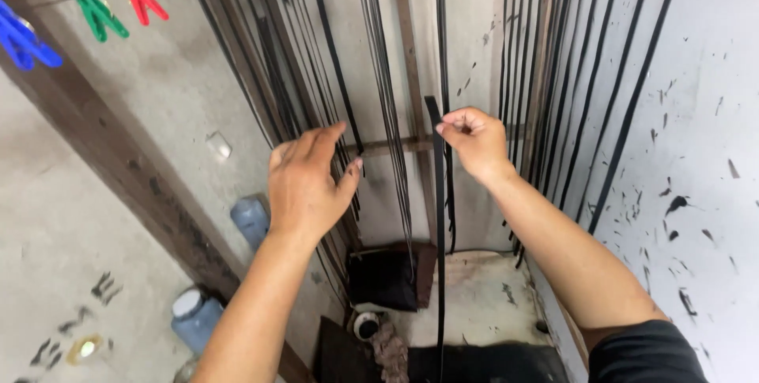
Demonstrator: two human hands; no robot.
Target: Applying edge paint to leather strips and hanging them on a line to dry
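- While many black strips hang in the upper half of the frame, the right hand point(473, 139) at centre pinches the top end of one black strip point(439, 217) between thumb and curled fingers
- That strip runs almost straight down the middle of the frame, its long axis vertical, from the right hand to the dark mat point(482, 363) at the bottom edge
- The left hand point(307, 181), left of centre, is open with fingers spread and reaching up-right; its fingertips touch the hanging strips point(379, 75) and it grips nothing that I can see
- The held strip lies just right of the left hand's thumb, with a gap between; the right hand is the nearer one, already on it
- Coloured clothes pegs point(118, 0) sit on a line in the upper left of the frame
- A wooden beam point(118, 169) slants down the left side, with blue-grey plastic jars point(251, 219) beside it at lower left
- The pale wall point(696, 114) at right is flecked with black marks
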